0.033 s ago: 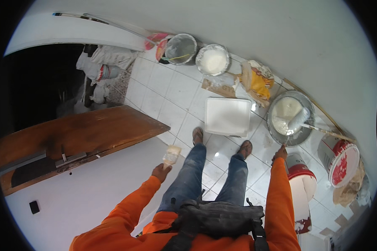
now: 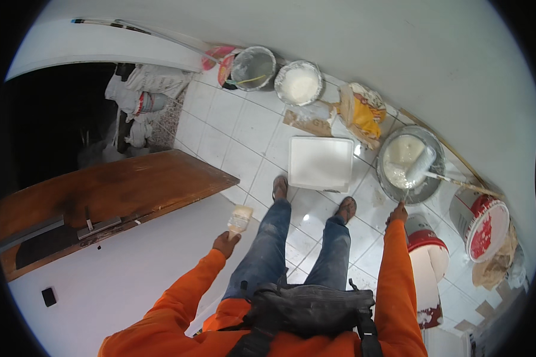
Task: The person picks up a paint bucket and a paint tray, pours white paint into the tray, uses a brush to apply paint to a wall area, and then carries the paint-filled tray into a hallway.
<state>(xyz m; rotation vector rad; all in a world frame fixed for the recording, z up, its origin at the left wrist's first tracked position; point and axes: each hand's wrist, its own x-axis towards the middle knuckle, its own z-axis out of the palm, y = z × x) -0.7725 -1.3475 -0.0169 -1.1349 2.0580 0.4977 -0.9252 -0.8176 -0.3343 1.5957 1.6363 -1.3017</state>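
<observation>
My left hand (image 2: 226, 243) is closed around the handle of a wide paintbrush (image 2: 240, 219), its pale bristles pointing away from me, left of my legs. On the right, my right hand (image 2: 397, 215) is closed on a thin tool at the near rim of a grey basin (image 2: 436, 191); I cannot make out its kind. Cream-white paint (image 2: 404, 156) fills part of that basin. A paint roller (image 2: 421, 168) rests in it, its long handle leaning out to the right.
A white tray (image 2: 320, 163) lies beyond my feet. Along the wall stand a bucket of white paint (image 2: 299, 83), a grey bucket (image 2: 254, 69) and a yellow bag (image 2: 363, 116). Red-and-white buckets (image 2: 479, 225) crowd the right. A brown wooden board (image 2: 113, 193) juts in from the left.
</observation>
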